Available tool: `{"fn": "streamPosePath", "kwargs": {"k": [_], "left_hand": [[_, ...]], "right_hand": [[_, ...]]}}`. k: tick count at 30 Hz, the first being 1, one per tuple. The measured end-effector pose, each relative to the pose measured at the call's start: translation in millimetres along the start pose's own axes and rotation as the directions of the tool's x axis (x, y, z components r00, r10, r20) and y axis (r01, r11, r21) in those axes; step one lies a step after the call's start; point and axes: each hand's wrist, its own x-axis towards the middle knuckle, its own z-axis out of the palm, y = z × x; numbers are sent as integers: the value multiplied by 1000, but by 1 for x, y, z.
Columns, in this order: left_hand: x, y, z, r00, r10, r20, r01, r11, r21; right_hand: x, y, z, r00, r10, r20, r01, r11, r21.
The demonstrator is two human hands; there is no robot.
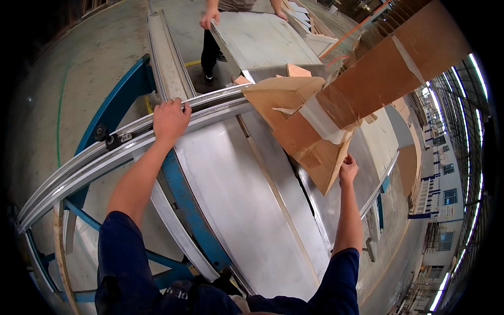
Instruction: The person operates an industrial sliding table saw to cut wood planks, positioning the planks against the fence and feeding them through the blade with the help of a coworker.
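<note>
Head view: the left hand (170, 119) lies on the curved metal rail (105, 149) that runs along the far left edge of the tabletop (236, 210), its fingers (181, 105) curled over the rail's top and gripping it. The right hand (348, 170) is raised at the right side of the tabletop, its fingers pinched on the lower corner of a long cardboard box (378, 79). The box is tilted, its taped near end hanging low over the middle of the tabletop and its far end rising toward the upper right. Open flaps stick out at the near end, with a strip of pale tape (325, 123) wrapped across it. The tabletop itself is bare sheet metal with a seam running along its length, carried on a blue steel frame (189, 210). Beyond the far edge another person (212, 37) stands on the concrete floor (79, 68), both hands on a flat grey panel (262, 39).
</note>
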Motion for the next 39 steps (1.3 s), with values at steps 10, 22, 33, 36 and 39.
{"fn": "streamPosePath", "kwargs": {"k": [10,22,33,36,39], "left_hand": [[3,6,-8,1000,10,5,-10,1000,-5],[-4,-3,-1,1000,26,10,-27,1000,8],[4,-30,14,979,157,126,-160,987,16],[3,-5,39,965,158,207,-163,987,8],[39,-56,97,922,232,311,-299,935,190]], "right_hand": [[5,-8,-24,939,-157,-306,43,936,-349],[-540,-25,-101,941,330,79,-304,922,-238],[-670,-39,-124,812,583,-38,-584,808,-82],[-698,-39,-130,770,620,-150,-629,777,-21],[-696,-43,-135,787,590,-181,-616,768,-174]]}}
